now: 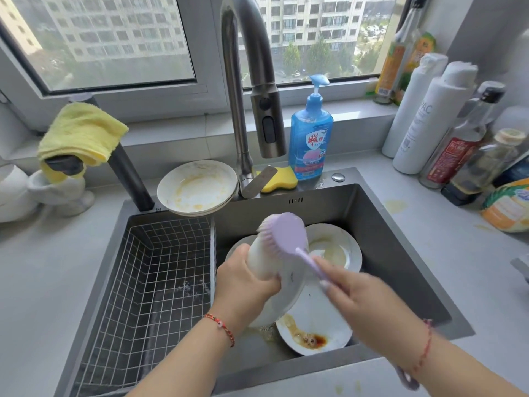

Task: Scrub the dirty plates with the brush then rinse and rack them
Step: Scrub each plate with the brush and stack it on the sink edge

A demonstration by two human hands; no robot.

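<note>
My left hand [247, 277] grips a white plate [282, 292] by its rim and holds it tilted on edge over the sink basin [400, 253]. My right hand [353, 296] holds the handle of a lilac brush [287, 233], whose bristles press on the plate's upper edge. Below it in the basin lie a plate with brown sauce [315, 330] and a greasy plate [342, 250] further back. A stack of dirty plates [197, 187] sits on the sink's back ledge, left of the faucet.
A wire rack basket [154, 279] fills the sink's left part. The faucet [252, 90] rises behind the basin, with blue dish soap [310, 138] and a yellow sponge [279, 180] beside it. Bottles [440, 133] crowd the right counter. A yellow cloth [81, 136] hangs at the left.
</note>
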